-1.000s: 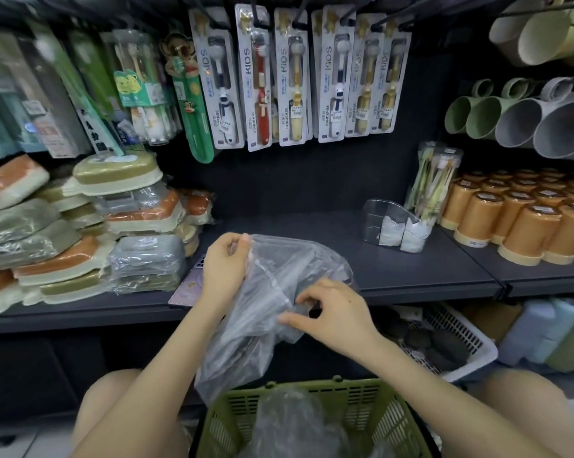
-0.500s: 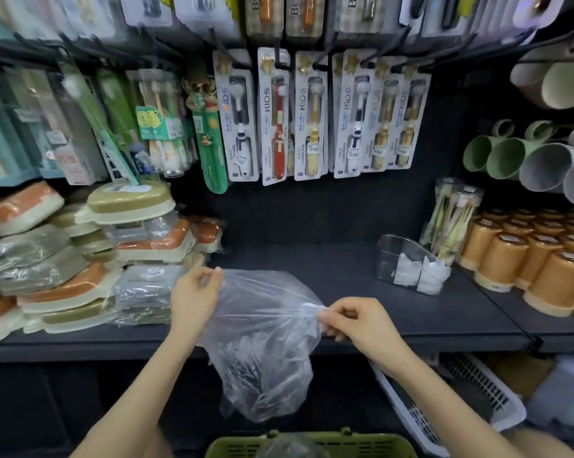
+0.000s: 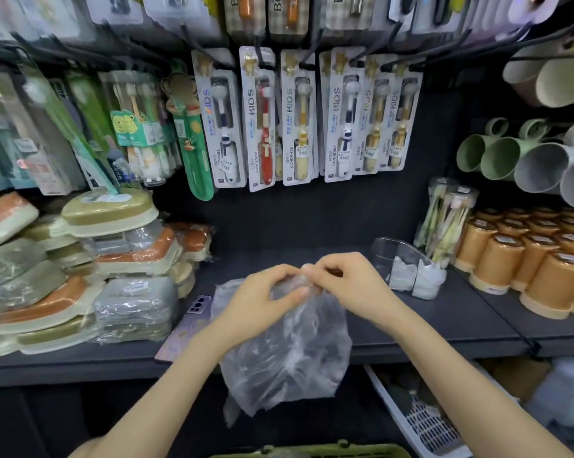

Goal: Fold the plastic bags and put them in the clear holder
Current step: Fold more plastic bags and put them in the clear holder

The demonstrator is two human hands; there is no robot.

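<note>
While on shelf (image 3: pixel 427 328), clear holder (image 3: pixel 383 256) with white bundles (image 3: pixel 427 282); left hand (image 3: pixel 262 299) and right hand (image 3: pixel 355 285) fingers (image 3: pixel 323 260) tight on plastic bag (image 3: pixel 292 355).

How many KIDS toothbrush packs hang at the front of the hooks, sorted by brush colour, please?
White-and-navy brush packs: 2
Red brush packs: 1
Yellow brush packs: 3
Total: 6 front packs; packs hanging behind them are not counted.

Green basket (image 3: pixel 312 453) cut by bottom edge, plastic bag (image 3: pixel 289 358) top hidden under left hand (image 3: pixel 262 294)
</note>
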